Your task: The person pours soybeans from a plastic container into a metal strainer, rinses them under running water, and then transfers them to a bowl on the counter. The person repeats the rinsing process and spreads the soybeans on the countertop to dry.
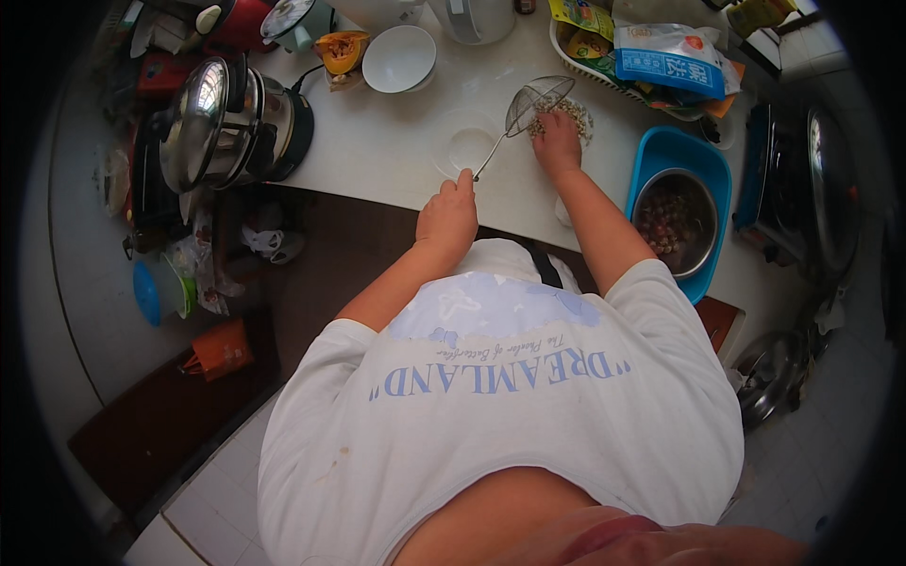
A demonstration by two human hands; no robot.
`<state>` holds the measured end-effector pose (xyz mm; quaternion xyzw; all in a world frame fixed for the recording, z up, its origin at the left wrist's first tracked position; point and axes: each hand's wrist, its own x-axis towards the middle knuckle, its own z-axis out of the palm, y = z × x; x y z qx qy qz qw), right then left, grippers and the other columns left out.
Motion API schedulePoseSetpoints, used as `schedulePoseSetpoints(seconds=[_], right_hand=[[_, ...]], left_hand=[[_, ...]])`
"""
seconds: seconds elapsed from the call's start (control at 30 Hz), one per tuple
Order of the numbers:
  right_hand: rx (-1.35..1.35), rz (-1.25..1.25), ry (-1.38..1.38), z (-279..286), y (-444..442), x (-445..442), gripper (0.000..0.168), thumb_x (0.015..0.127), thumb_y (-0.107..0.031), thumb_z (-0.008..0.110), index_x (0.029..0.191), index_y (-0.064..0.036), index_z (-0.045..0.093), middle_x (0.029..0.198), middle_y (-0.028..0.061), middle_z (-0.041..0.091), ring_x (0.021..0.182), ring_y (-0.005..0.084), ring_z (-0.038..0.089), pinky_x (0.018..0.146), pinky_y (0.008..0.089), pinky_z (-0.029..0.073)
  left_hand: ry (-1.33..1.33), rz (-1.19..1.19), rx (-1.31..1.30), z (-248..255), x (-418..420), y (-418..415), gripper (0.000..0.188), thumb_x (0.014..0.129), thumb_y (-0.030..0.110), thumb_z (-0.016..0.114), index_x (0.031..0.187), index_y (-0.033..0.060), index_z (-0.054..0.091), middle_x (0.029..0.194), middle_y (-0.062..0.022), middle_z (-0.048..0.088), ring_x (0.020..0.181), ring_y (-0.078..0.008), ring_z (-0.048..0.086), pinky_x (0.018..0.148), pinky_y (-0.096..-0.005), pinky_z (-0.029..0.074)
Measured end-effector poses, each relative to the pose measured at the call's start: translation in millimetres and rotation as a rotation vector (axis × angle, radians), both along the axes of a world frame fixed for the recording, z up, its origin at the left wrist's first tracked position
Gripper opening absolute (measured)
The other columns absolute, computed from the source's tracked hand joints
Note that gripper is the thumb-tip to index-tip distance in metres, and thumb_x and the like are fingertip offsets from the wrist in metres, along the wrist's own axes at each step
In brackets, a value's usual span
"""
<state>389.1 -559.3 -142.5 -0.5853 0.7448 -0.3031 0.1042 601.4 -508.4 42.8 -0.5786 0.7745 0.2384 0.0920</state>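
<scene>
My left hand point(447, 216) grips the thin metal handle of a wire-mesh strainer point(527, 102). The strainer's basket tilts over the left edge of a heap of small pale seeds or beans point(582, 122) on the table. Reaching into that heap is my right hand point(559, 143), its fingertips among the pieces. Whether they pinch any cannot be seen. A clear, shallow bowl point(467, 147) rests on the table between the strainer handle and the table's left part.
A blue plastic basin point(723, 185) on the right holds a steel bowl point(697, 180) of reddish grapes or similar fruit. Left stands a lidded steel pot point(241, 127). Behind are a white bowl point(400, 60), cut pumpkin point(342, 51) and a basket point(566, 60) of packets. A stove point(761, 177) stands far right.
</scene>
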Motion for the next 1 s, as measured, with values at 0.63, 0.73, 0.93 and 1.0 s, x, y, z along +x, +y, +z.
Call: schedulePoseSetpoints(seconds=[0.63,0.73,0.93,1.0], right_hand=[[-0.073,0.049,0.102,5.6,-1.4,0.0,0.023,0.072,-0.011,0.067,0.095,-0.013,0.064,0.109,0.0068,0.057,0.101,0.0295,0.054,0.085,0.0409,0.048],[-0.002,0.019,0.113,-0.9,-3.1,-4.2,0.022,0.073,-0.011,0.067,0.094,-0.012,0.063,0.107,0.0074,0.056,0.101,0.0300,0.054,0.085,0.0411,0.048],[-0.072,-0.025,0.114,-2.2,-2.4,-3.7,0.020,0.074,-0.011,0.067,0.093,-0.013,0.063,0.104,0.0073,0.057,0.099,0.0297,0.055,0.081,0.0416,0.049],[-0.098,-0.014,0.106,-1.1,-2.9,-2.4,0.018,0.074,-0.011,0.067,0.092,-0.013,0.063,0.103,0.0072,0.057,0.098,0.0293,0.055,0.080,0.0419,0.050]], left_hand=[[0.014,-0.026,-0.068,-9.0,-2.0,-1.1,0.032,0.094,0.017,0.048,0.124,0.0086,0.042,0.096,-0.0187,0.058,0.081,-0.0388,0.062,0.070,-0.0487,0.051],[0.031,-0.049,-0.112,-11.7,-2.0,0.7,0.029,0.092,0.013,0.048,0.120,0.0069,0.042,0.092,-0.0188,0.057,0.078,-0.0374,0.062,0.066,-0.0471,0.052],[0.026,-0.025,-0.079,-12.3,-3.0,-0.4,0.033,0.093,0.016,0.048,0.125,0.0096,0.042,0.095,-0.0178,0.057,0.081,-0.0378,0.061,0.069,-0.0482,0.051],[0.030,-0.051,-0.114,-12.5,-2.9,0.2,0.032,0.091,0.012,0.049,0.122,0.0080,0.042,0.092,-0.0182,0.057,0.078,-0.0367,0.062,0.066,-0.0467,0.052]])
